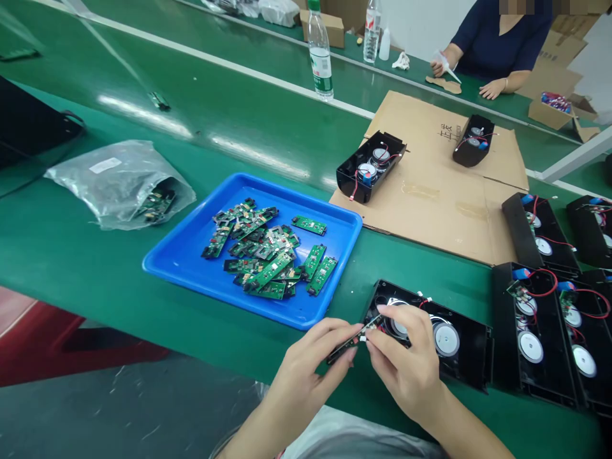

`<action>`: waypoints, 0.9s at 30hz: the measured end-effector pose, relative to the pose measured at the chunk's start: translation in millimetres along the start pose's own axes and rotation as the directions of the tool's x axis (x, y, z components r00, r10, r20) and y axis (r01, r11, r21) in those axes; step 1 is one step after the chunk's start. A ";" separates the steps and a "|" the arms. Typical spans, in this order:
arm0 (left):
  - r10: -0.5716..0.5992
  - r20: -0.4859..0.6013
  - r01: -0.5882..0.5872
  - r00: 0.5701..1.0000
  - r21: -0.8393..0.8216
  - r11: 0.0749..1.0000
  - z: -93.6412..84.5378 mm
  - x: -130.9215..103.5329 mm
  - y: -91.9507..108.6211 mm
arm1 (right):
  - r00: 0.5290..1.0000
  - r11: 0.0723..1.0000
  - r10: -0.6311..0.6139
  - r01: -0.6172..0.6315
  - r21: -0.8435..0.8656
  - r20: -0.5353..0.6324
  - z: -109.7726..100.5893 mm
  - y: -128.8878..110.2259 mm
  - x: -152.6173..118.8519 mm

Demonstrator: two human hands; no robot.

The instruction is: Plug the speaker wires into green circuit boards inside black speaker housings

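Observation:
Between my two hands is a narrow circuit board [340, 348], held edge-up near the table's front. My left hand [313, 360] pinches its left end between thumb and fingers. The fingers of my right hand [408, 360] close at the board's right end, around a small white connector [363, 336] with wires. Just beyond and partly under my right hand lies an open black speaker housing [466, 357] with round white-backed speakers [445, 338]. A blue tray [179, 271] left of my hands holds a heap of green circuit boards [268, 252].
More black speaker housings [509, 331] with red wires stand at the right. Two others rest on a cardboard sheet [425, 197]. A plastic bag [109, 178] of boards lies left. A bottle [320, 60] stands behind; across the line a person [502, 44] holds a white squeeze bottle.

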State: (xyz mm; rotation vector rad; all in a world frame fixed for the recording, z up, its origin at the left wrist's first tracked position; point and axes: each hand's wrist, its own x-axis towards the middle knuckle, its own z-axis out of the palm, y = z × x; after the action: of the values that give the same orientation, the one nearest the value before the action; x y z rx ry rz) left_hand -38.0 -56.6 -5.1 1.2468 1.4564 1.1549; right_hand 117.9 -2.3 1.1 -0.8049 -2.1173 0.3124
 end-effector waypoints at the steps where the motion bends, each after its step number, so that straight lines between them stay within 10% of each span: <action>1: 0.023 -0.002 -0.023 1.000 -0.021 1.000 0.0 0.0 -0.5 | 1.000 0.999 0.001 -0.002 0.036 0.021 0.2 0.7 0.4; 13: 0.045 -0.127 -0.061 0.991 -0.127 0.990 2.1 4.4 -7.4 | 0.998 0.992 -0.003 -0.005 0.126 0.067 0.4 -1.9 0.1; 19: -0.198 -0.307 0.211 0.931 0.009 0.977 8.2 1.9 12.0 | 0.998 0.997 -0.054 0.052 0.059 0.042 7.1 -5.8 -0.2; 27: -0.068 -0.071 0.063 0.995 -0.069 0.996 -2.6 5.2 0.9 | 0.997 0.999 -0.041 0.043 -0.023 0.065 10.3 -4.3 -2.0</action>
State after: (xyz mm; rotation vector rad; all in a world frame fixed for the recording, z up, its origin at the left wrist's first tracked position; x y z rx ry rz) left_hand -41.0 -51.6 -4.0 1.1139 1.4894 1.2062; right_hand 109.0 -6.4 -4.5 -0.7725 -2.1993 0.2943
